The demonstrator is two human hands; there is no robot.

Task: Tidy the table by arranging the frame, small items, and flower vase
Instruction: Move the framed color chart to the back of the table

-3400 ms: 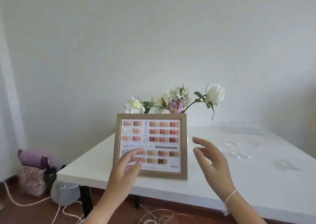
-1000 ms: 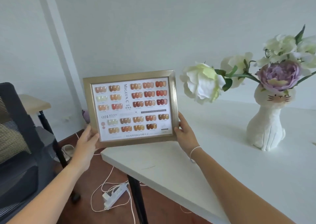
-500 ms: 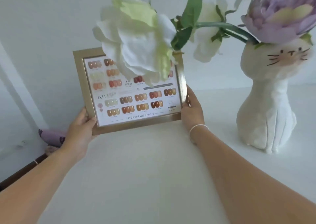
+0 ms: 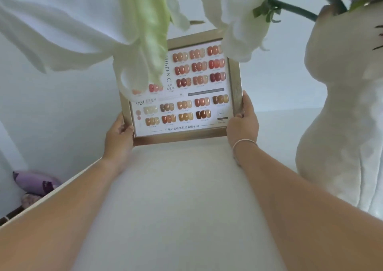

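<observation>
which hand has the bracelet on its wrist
The right hand, gripping the frame by its right edge; a thin white bracelet circles that wrist. The left hand has none.

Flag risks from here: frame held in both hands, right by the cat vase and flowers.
1. The white flowers hide the frame top, so placement is partly blind.
2. The right hand works close beside the cat vase; a sideways bump might tip it.
3. The left hand sits near the table edge; the frame could slip off.

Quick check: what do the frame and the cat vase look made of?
Frame: looks like wood or a wood-look moulding with a brushed, pale gold finish; faint grain streaks show on its right rail. Cat vase: white with a matte, fuzzy, flocked-looking surface and soft ridges; the core beneath cannot be told.
</observation>
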